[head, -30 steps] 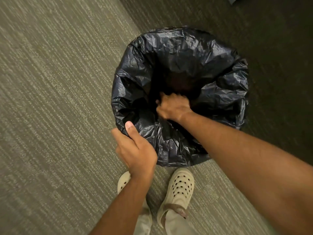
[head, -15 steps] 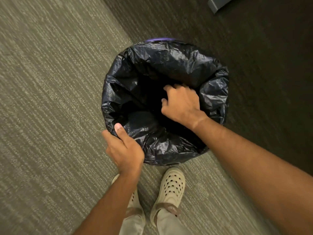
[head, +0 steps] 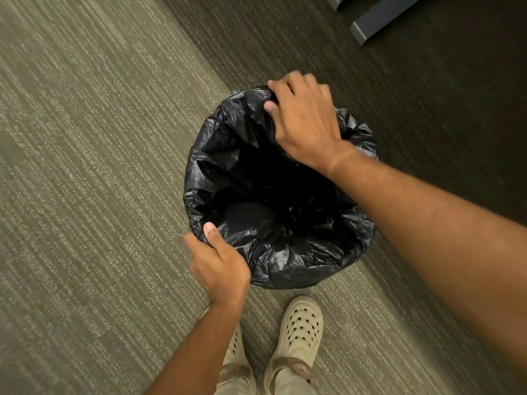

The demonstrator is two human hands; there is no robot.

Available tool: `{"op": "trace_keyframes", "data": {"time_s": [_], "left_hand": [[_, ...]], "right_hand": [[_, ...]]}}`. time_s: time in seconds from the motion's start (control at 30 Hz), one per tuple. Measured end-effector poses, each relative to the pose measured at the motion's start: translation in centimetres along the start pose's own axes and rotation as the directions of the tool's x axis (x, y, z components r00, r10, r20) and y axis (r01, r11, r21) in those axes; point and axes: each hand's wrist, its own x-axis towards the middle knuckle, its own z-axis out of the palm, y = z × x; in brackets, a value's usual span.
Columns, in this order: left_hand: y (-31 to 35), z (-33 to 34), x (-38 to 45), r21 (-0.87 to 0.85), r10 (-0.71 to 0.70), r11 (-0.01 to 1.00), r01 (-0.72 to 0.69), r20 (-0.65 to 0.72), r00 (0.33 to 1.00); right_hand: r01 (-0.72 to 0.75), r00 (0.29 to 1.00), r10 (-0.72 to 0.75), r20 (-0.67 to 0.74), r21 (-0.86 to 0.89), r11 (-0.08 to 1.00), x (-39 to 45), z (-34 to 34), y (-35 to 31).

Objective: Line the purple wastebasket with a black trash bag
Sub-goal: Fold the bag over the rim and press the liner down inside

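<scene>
A black trash bag (head: 299,252) is draped over the rim of the wastebasket and hangs down inside it. The purple wastebasket itself is fully covered by the plastic and does not show. My left hand (head: 219,266) grips the bag's near left edge, thumb inside the opening. At the far rim, my right hand (head: 305,124) pinches the bag, fingers curled over its edge. The bag's mouth stands open and dark between both hands.
The basket stands on striped grey-green carpet (head: 99,166), which turns darker to the right. Two cream clog shoes (head: 299,332) are just in front of the basket. Grey furniture bases (head: 379,21) lie at the top right.
My right hand came up out of the bag's inside and moved to the far rim, where it now grips the edge. The left hand kept its hold on the near edge.
</scene>
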Motion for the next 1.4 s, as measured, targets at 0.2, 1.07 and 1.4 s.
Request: {"op": "trace_keyframes", "data": {"time_s": [0.2, 1.07, 1.4], "left_hand": [[-0.2, 0.0, 0.3, 0.027, -0.005, 1.0, 0.006, -0.034, 0.999], [0.5, -5.2, 1.4, 0.4, 0.423, 0.734, -0.549, 0.362, 0.831], [1.3, -4.8, 4.5, 0.44, 0.433, 0.273, -0.856, 0.738, 0.517]], "right_hand": [[-0.007, 0.998, 0.004, 0.061, 0.053, 0.999, 3.2, 1.0, 1.4], [-0.684, 0.526, 0.179, 0.831, 0.288, 0.67, -9.1, 8.2, -5.8], [-0.781, 0.592, 0.199, 0.781, 0.493, 0.384, -7.7, 7.3, -7.0]]}}
